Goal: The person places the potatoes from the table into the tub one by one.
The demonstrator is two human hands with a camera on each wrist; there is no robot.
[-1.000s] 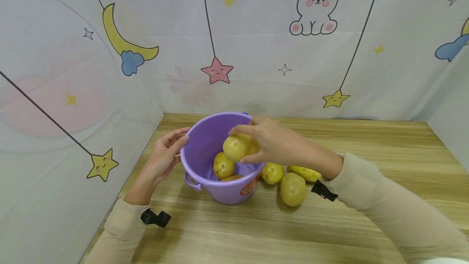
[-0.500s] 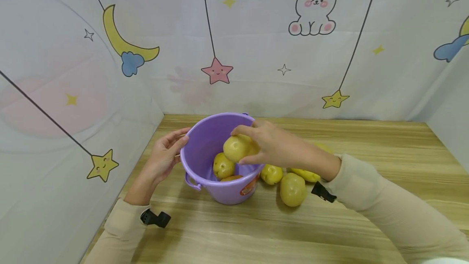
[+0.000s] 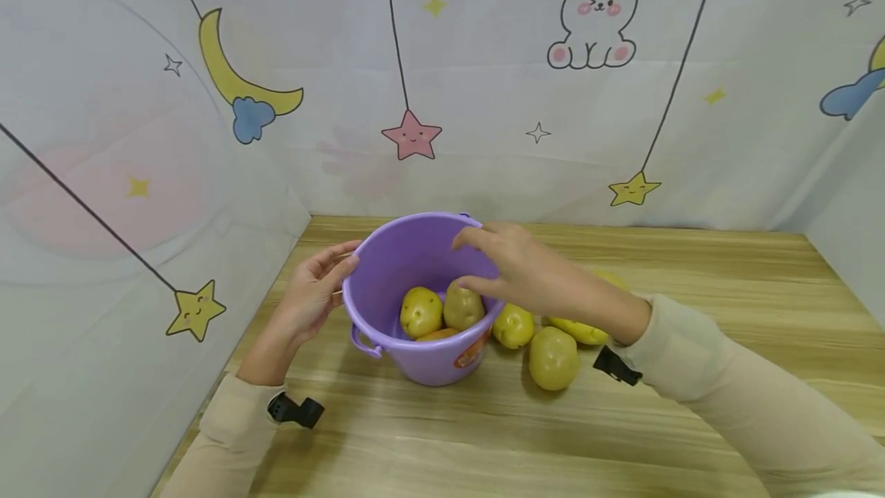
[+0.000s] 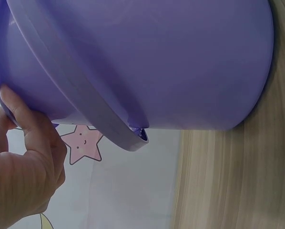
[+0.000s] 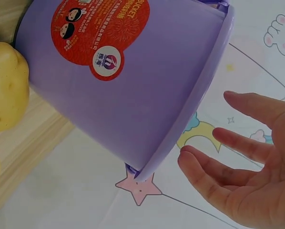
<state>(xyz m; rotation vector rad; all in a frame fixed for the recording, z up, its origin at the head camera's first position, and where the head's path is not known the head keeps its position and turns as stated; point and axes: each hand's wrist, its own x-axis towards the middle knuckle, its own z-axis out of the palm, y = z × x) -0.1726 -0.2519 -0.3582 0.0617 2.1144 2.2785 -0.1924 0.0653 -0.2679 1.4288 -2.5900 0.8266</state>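
Purple plastic bucket [image 3: 422, 363] is held by left hand [image 3: 310, 294]; nothing is held by right hand [image 3: 522, 267]

The bucket's rim is pinched on its left side by the thumb and fingers of the left hand. How tight the grip is cannot be told. The bucket is stood upright on a brown wood-grain table [image 3: 387, 436].

The right hand is held over the right side of the bucket's mouth. Its thumb and fingers are spread, with a big gap between them. The thumb tip is seen right by the top of a dull, brownish-yellow round fruit [image 3: 463, 307], but whether it is touched cannot be told.

That fruit is laid inside the bucket, just beside a bright yellow round fruit with dark spots [image 3: 421, 315]. A smooth orange thing [image 3: 438, 335] is seen in there too, mostly hidden by the rim.

More fruit is set on the table, to the right of the bucket. A small, bumpy yellow fruit [image 3: 514, 327] is placed nearest to it. Beside that, a big, round, pale yellow fruit [image 3: 554, 360] and a long yellow fruit [image 3: 583, 330] are seen. The long one is partly covered by the right arm.

A red paper sticker [image 5: 99, 36] is stuck on the bucket's side.
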